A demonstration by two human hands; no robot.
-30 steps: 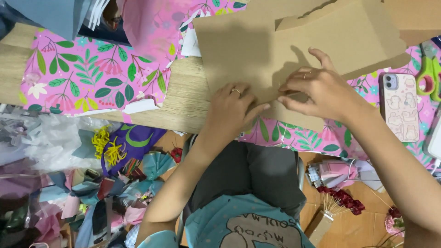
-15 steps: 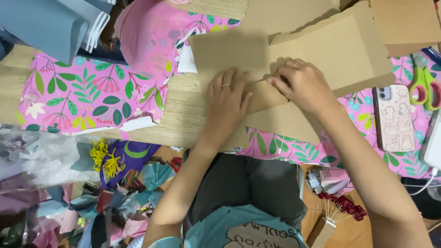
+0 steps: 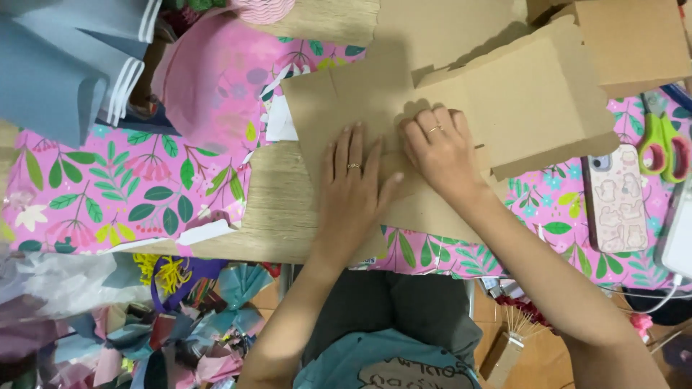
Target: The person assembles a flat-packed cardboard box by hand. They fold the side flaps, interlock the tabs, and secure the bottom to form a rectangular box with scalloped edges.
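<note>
Seen from above, two bare hands press flat on a sheet of brown cardboard (image 3: pixel 440 94) lying on a wooden table (image 3: pixel 288 216). The left hand (image 3: pixel 351 193), fingers spread and wearing a ring, rests palm down beside the right hand (image 3: pixel 441 153), which also wears a ring. Pink wrapping paper with green leaves (image 3: pixel 137 191) lies to the left, under grey-blue folded sheets (image 3: pixel 65 65). To the right sit a phone in a patterned case (image 3: pixel 613 198) and green-handled scissors (image 3: pixel 664 140).
</note>
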